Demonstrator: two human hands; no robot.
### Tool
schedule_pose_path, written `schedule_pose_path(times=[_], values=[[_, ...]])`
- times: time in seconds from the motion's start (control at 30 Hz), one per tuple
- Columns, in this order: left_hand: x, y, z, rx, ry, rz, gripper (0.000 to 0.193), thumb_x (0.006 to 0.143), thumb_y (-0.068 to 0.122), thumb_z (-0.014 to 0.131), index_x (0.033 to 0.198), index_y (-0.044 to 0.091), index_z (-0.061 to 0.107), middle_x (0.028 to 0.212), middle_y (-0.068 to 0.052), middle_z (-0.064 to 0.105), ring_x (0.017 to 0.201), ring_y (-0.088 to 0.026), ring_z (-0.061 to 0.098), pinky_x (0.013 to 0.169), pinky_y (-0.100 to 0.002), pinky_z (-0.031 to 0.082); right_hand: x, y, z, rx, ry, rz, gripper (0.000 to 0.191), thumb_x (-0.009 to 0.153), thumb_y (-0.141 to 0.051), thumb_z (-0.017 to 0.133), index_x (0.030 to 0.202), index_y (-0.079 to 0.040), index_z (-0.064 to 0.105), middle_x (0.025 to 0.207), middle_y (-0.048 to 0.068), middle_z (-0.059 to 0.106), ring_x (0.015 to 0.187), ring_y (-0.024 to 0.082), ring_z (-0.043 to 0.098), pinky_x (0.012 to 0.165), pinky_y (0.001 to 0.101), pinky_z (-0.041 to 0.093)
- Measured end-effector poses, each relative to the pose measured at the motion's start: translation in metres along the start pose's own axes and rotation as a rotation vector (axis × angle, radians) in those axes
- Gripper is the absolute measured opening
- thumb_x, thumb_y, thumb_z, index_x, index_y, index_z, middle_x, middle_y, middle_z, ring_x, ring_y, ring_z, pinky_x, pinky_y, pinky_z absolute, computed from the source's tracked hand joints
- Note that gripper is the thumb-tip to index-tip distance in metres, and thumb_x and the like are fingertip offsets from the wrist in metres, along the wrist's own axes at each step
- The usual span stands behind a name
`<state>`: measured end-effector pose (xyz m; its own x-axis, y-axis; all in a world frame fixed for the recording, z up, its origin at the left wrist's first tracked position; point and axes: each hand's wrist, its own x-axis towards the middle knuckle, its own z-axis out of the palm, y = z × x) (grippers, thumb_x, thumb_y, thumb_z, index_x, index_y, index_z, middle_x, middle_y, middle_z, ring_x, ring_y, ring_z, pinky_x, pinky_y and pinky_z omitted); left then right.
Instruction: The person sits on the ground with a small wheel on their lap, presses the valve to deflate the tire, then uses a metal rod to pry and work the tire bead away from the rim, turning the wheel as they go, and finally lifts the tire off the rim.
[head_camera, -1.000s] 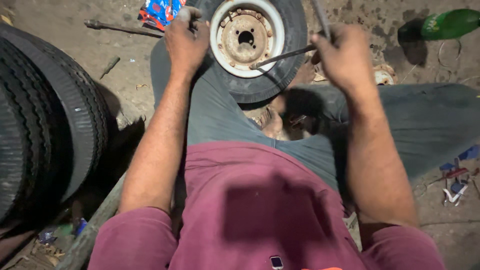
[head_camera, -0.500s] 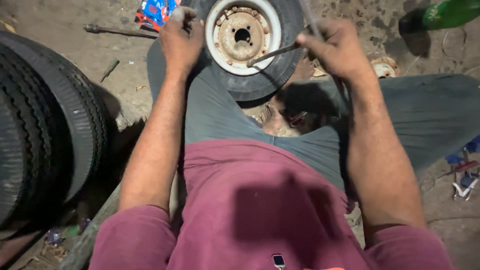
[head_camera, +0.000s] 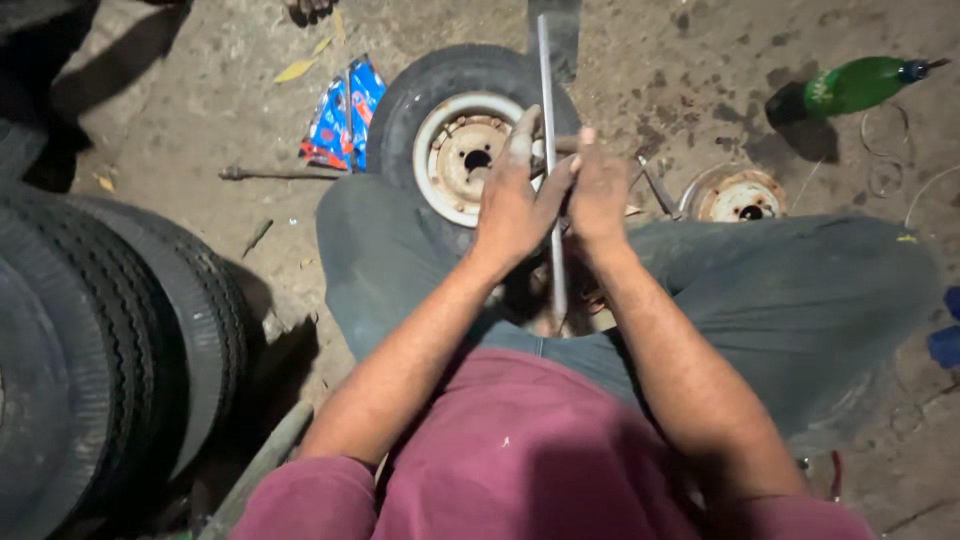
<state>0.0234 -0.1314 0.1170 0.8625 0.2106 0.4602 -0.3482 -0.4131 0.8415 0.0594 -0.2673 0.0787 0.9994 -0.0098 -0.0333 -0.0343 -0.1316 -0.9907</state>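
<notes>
You pressed your left hand and right hand flat around the long thin grey metal rod; holding it straight above the small black tyre looked best.

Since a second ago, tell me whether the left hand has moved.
Yes. The left hand left the small wheel's left edge, moving right to the metal rod.

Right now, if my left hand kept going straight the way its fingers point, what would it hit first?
Most likely the small wheel: the left hand points up the frame over its pale rusty rim, pressed against the thin metal rod with the right hand. Depth is unclear.
</notes>
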Motion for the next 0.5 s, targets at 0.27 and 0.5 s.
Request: schedule_pose_path(times=[0.27,0.5], values=[[0.033,-0.036,-0.025,0.526,-0.868,-0.214,0.021,0.094,0.009,0.057,0.102,0.001,0.075,0.096,-0.030,0.071,0.092,-0.046,0.069,0.078,-0.055,0.052,0.018,-0.113,-0.090,0.277,0.081,-0.290,0.038,0.111,-0.040,0.074,0.132,-0.011,0.061,0.121,0.008,0.069,0.103,0.017,0.072,0.083,0.0349,0.062],[0.030,-0.025,-0.036,0.276,-0.858,0.159,0.037,0.104,0.003,0.052,0.138,-0.010,0.062,0.109,-0.026,0.069,0.097,-0.042,0.067,0.084,-0.047,0.052,-0.014,-0.099,-0.103,-0.261,0.534,-0.447,0.026,0.103,-0.044,0.065,0.113,-0.021,0.063,0.102,-0.003,0.070,0.081,0.014,0.075,0.072,0.0277,0.059]])
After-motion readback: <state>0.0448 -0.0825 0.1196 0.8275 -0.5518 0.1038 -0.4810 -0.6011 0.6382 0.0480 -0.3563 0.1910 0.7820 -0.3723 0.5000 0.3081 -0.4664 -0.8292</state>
